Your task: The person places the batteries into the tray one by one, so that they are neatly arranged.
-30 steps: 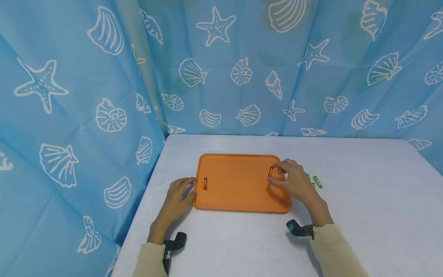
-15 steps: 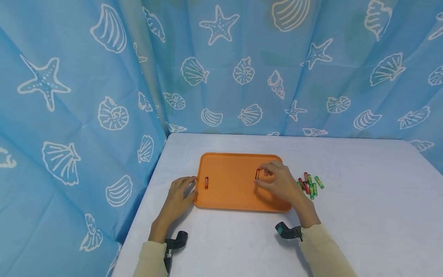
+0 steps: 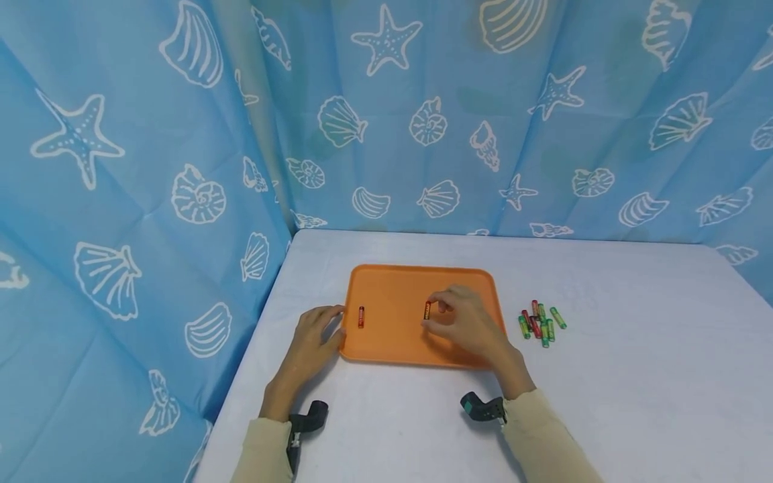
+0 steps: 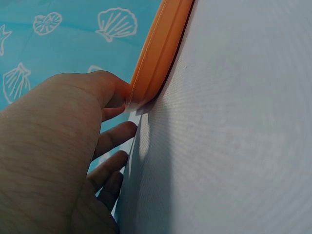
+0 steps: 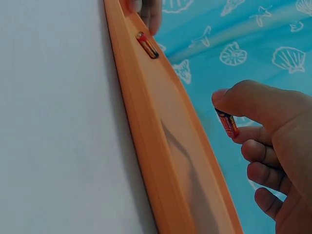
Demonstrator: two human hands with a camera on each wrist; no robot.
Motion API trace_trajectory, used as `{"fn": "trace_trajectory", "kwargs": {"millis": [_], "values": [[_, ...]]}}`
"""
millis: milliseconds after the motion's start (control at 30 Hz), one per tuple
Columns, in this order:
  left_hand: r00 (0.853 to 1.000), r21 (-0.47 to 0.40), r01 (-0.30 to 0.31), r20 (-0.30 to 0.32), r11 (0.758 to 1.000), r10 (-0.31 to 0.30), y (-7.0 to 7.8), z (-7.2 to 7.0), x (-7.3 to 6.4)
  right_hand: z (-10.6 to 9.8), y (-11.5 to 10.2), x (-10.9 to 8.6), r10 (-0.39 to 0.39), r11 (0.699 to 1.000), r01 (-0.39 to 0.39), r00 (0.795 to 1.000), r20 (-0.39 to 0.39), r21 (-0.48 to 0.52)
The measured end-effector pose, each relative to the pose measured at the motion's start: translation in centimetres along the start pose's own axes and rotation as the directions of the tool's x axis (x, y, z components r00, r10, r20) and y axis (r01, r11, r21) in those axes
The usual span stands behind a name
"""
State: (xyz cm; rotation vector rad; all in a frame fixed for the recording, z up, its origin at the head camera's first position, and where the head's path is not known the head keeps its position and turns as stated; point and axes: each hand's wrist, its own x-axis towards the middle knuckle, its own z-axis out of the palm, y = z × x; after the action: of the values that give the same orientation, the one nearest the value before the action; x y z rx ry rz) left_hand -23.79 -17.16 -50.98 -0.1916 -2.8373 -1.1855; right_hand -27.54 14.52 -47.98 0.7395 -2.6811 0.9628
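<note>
Centre frame, our right hand pinches a battery end to end above the orange tray, while our left hand, fingers apart, touches the rim left of centre, where light, steadying contact seems wisest.

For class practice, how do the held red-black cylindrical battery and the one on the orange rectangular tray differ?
The right hand pinches the held battery; the lying battery is untouched. The held battery is raised; the lying battery rests on the tray. Both are red and black.
</note>
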Motion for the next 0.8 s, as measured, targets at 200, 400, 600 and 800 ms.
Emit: {"fn": "trace_trajectory", "kwargs": {"millis": [200,400,600,800], "values": [[1.0,0.002,0.0,0.0,1.0,0.0,0.0,0.0,0.0,0.9,-1.1,0.6,-0.011,1.0,0.011,1.0,0.019,0.004],[1.0,0.006,-0.002,0.002,1.0,0.002,0.1,0.0,0.1,1.7,-2.1,1.2,-0.003,1.0,0.002,0.999,0.037,0.02],[1.0,0.012,0.008,0.0,1.0,-0.008,0.1,0.1,0.2,2.5,-2.9,1.8,-0.011,1.0,0.01,0.999,0.045,0.01],[1.0,-0.007,0.003,-0.008,1.0,-0.003,0.1,0.1,0.0,3.5,-3.3,2.2,-0.013,1.0,0.012,0.998,0.062,0.007]]}}
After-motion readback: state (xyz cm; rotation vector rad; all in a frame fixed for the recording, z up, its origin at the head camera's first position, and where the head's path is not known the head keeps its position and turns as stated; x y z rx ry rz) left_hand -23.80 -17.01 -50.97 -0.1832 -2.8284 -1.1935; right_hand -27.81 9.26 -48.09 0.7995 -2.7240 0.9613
